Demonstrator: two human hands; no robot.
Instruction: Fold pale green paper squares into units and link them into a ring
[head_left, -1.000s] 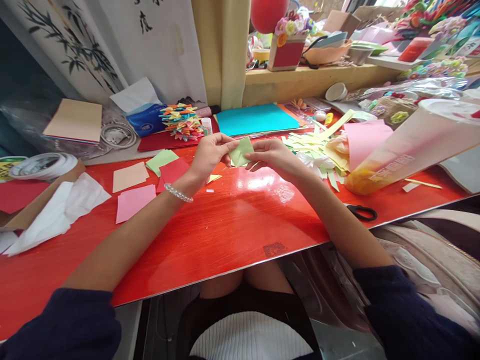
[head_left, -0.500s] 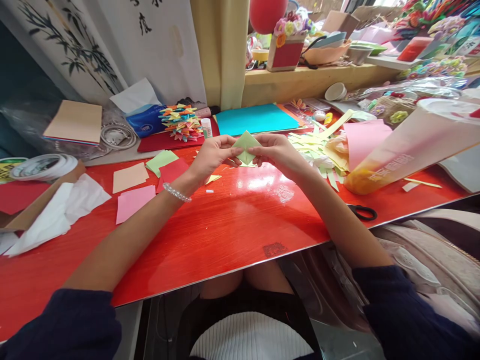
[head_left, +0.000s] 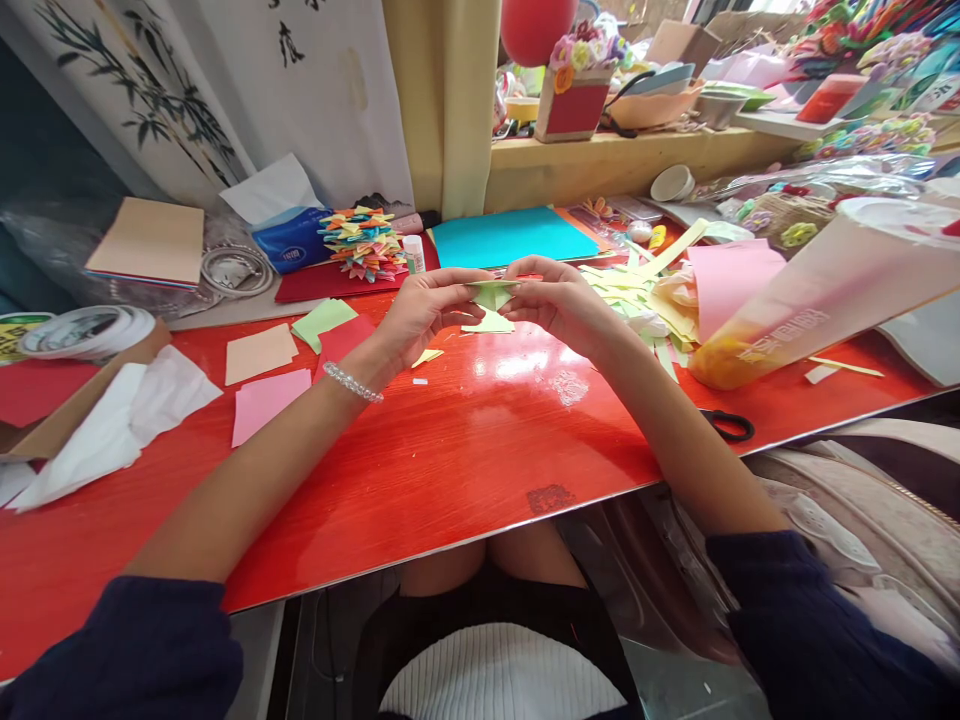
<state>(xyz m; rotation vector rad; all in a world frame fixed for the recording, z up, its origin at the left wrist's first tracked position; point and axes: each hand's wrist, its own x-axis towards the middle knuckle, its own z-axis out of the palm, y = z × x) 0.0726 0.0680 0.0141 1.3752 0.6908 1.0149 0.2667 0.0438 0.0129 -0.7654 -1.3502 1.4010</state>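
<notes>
A small folded light green paper [head_left: 493,294] is held above the red table [head_left: 480,430], between both hands. My left hand [head_left: 427,312] pinches its left side, and my right hand [head_left: 551,305] pinches its right side. The paper now looks flattened, seen nearly edge-on along its top. Just below it on the table lies another pale green piece [head_left: 489,323]. Left of my left hand are green sheets [head_left: 324,322], red sheets [head_left: 345,342], a peach stack [head_left: 261,354] and a pink stack [head_left: 271,404].
Blue sheets [head_left: 510,238] and a glue stick [head_left: 413,254] lie behind the hands. To the right are yellow-green strips [head_left: 637,290], a tall cup [head_left: 817,300] and scissors [head_left: 727,426]. A colourful folded-paper piece [head_left: 362,244] stands at the back left.
The green paper has gone from an upright diamond shape to a flatter, tilted one. My fingers have shifted around it, and the piece beneath shows more.
</notes>
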